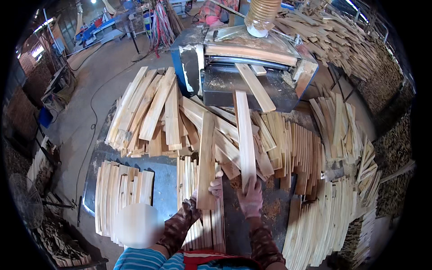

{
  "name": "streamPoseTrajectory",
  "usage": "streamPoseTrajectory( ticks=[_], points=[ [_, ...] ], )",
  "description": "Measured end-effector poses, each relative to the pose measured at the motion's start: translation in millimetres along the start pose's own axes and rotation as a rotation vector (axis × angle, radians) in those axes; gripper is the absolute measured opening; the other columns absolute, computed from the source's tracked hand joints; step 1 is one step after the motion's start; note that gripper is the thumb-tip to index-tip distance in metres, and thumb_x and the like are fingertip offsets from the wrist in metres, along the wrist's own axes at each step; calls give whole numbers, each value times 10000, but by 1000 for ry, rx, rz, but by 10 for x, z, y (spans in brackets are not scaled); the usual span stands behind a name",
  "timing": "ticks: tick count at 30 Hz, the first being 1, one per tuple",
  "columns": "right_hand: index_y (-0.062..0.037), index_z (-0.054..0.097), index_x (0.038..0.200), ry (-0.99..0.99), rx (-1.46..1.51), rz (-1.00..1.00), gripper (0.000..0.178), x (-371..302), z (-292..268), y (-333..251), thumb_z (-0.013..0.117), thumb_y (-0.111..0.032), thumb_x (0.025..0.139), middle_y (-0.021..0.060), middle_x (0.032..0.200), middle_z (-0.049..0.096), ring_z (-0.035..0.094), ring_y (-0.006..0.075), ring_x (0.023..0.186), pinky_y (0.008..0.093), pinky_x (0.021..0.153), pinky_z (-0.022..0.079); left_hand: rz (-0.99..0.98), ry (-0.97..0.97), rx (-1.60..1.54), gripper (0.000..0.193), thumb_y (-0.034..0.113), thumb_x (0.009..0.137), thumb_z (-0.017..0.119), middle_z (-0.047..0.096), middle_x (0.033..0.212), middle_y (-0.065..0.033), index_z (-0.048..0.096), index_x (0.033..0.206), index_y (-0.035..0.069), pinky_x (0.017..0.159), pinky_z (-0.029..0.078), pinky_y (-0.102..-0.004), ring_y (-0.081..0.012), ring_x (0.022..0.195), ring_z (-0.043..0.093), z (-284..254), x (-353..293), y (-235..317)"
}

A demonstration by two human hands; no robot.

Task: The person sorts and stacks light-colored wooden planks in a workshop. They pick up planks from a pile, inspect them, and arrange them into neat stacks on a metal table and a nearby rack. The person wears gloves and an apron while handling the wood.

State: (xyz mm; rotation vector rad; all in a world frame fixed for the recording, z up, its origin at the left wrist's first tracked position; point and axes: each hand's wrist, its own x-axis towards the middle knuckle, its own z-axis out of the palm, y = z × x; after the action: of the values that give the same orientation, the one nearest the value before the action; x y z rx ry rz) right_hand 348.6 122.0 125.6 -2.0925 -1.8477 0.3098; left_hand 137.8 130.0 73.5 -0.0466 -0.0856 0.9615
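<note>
My left hand (217, 186) is wrapped round the lower part of a wooden slat (206, 157), its fingers showing at the slat's right edge while the slat hides the palm. My gloved right hand (250, 200) grips the near end of a second, paler slat (244, 139), which points away toward a planer (249, 56). Both slats are tilted up over the table. Another slat (255, 87) sticks out of the planer's mouth onto its dark bed. Beneath my left hand lies a row of slats (204, 231).
A loose heap of slats (144, 112) covers the table's far left. Stacked rows stand at the near left (121, 184) and near right (321, 220). More wood is piled (328, 40) behind the planer. A ribbed hose (262, 15) rises from the machine. A cable (93, 103) crosses the floor.
</note>
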Motion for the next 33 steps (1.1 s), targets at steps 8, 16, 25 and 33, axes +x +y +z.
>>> streamPoseTrajectory(
  ticks=[8,16,25,33],
  points=[
    [-104,422,1433,-450,91,229,751,-1485,185,546,712,-414,814,228,1431,445,529,420,1227,478,984,475,-48,234,217,464,473,1009,447,530,722,20,626,1149,69,562,429,-296,-116,537,471,-60,-388,-107],
    [-44,405,1420,-255,453,160,786,-522,-482,-467,707,-458,825,243,1325,532,554,417,1189,456,952,485,279,956,1521,414,476,925,646,648,705,-93,668,933,63,574,510,-388,-296,626,646,343,-578,-896],
    [-26,477,1374,9,526,281,647,-955,-352,600,694,-199,789,227,1282,544,562,378,1144,441,953,465,-236,250,1923,630,376,882,670,612,1295,-178,437,1402,108,935,516,-406,-309,1144,635,434,-394,-1353],
    [-75,516,1374,-110,67,587,562,-2377,-1074,1774,591,-301,865,189,1311,562,528,369,1247,467,1025,438,-341,1145,1577,789,448,842,707,568,1341,-201,351,1452,97,971,470,-474,-415,1176,580,-164,599,-1068]
  ],
)
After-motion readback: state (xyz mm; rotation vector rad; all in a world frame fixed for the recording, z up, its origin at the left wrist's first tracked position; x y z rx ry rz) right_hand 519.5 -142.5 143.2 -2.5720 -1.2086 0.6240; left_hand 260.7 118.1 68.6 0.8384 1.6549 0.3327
